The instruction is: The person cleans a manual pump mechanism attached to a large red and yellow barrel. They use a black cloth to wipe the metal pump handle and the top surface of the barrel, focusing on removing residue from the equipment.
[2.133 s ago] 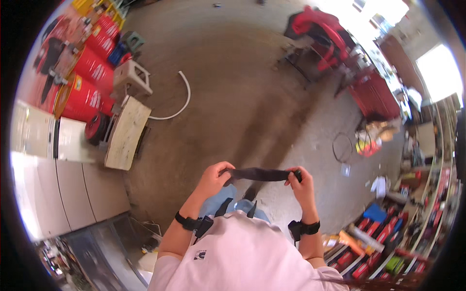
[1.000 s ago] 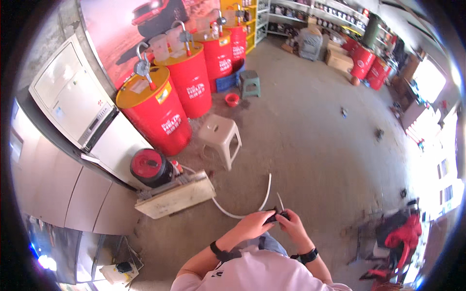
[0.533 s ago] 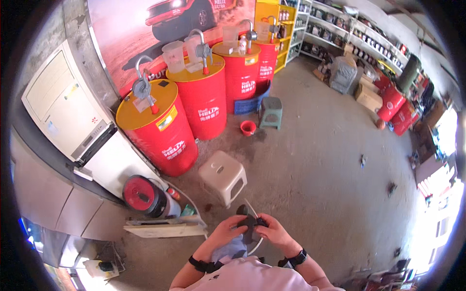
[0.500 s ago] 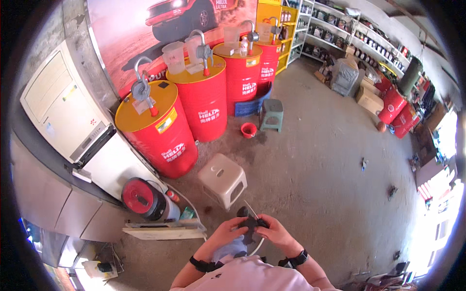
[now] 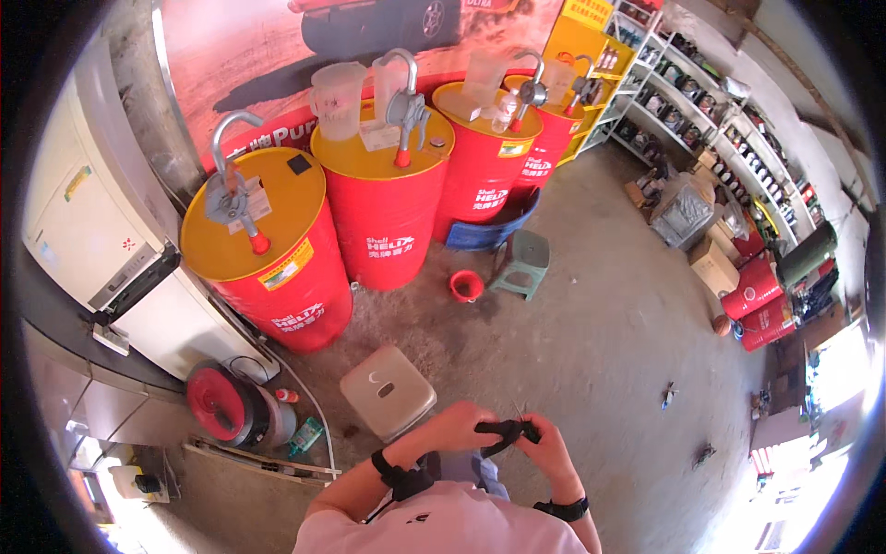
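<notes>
My left hand is closed on one end of a curved black piece, which looks like a strap or short hose. My right hand is closed round a small black handle at the other end of that piece. A thin metal shaft sticks up beside the handle, too faint to tell its kind. Both hands are held up in front of my chest, above the floor. Just left of and beyond them stands a beige plastic stool. My right palm hides part of the handle.
Several red drums with yellow tops and hand pumps line the wall. Before them are a red bucket and a green stool. A red-lidded bin and a board are at left. Boxes and shelves stand at far right.
Both hands have risen and shifted right with the black piece, which now spans between them. The metal shaft shows less. My view has turned, so drums and stool appear further left.
</notes>
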{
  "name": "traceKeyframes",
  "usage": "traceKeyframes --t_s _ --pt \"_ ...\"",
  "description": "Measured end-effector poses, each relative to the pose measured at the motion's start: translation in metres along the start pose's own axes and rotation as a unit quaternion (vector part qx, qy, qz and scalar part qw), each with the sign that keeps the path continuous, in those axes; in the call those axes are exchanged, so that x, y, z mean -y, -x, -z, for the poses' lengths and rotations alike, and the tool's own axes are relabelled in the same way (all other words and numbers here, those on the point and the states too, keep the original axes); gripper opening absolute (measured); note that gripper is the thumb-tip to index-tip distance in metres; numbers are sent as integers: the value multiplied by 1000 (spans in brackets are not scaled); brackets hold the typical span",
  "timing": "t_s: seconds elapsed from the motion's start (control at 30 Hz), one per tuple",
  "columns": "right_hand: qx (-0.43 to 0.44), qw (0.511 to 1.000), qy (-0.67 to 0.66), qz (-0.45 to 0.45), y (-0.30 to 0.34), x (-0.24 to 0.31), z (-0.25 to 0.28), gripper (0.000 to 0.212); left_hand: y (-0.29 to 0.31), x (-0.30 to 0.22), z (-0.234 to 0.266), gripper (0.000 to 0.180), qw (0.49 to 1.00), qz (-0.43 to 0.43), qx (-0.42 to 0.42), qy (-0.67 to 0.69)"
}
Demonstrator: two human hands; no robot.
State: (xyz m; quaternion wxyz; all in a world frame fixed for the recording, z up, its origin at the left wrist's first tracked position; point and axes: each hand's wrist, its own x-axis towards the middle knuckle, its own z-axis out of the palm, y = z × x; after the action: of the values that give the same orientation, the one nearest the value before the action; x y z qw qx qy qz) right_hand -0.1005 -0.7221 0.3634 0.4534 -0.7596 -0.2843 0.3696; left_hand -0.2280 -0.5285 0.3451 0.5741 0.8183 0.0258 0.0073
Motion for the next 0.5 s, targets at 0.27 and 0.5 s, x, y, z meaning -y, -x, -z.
traceKeyframes --t_s 0.27,0.5 --pt "251 967 -32 21 -170 14 49 34 -70 40 53 37 986 147 -62 41" --pt "354 931 21 92 -339 57 110 28 -189 28 118 35 952 230 -194 62"
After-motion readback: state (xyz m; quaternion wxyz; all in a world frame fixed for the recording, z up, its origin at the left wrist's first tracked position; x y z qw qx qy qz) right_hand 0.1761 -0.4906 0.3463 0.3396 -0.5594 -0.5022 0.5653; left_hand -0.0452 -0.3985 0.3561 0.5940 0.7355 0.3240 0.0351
